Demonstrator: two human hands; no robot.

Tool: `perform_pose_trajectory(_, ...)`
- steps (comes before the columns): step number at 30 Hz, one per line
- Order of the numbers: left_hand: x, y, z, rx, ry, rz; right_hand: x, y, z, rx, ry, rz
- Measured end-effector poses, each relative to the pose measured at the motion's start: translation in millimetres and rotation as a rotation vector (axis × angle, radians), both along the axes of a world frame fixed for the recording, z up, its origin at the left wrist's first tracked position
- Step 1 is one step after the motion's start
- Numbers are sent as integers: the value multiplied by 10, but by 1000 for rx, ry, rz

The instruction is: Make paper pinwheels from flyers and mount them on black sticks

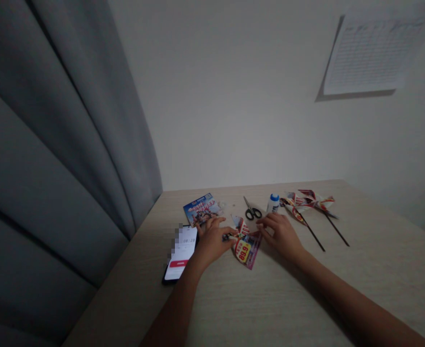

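Observation:
A paper pinwheel [244, 248] cut from a printed flyer, with a yellow "89.9" patch, lies on the table between my hands. My left hand [214, 241] pinches it near its centre with thumb and forefinger, the other fingers spread toward the back. At its right side, my right hand [277, 232] has thumb and fingertips closed on the edge of a paper blade. Just behind the pinwheel rest black-handled scissors [253, 212]. A glue stick [273, 203] with a blue cap stands upright behind my right hand.
Two finished-looking pinwheels [308, 201] on dark sticks lie at the right. A lit phone [179, 258] lies left of my left hand, beside a blue printed flyer [202, 208]. The wall [234, 96] borders the table's back; a grey curtain [71, 120] hangs at left.

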State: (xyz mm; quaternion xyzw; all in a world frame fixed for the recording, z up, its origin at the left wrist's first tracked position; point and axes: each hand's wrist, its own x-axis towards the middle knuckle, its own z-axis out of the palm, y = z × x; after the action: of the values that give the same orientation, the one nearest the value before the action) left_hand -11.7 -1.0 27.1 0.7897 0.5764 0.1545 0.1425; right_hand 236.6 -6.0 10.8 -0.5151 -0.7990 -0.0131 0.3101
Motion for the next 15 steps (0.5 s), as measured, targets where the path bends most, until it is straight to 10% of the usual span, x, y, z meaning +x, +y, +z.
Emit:
perform_pose_trajectory(6, 11, -8, 15, -11, 5, -3, 204, 90, 8, 246, 69, -345)
perform_pose_trajectory(15, 0, -4, 3, -29, 25, -13, 363, 315, -247, 188, 59, -218)
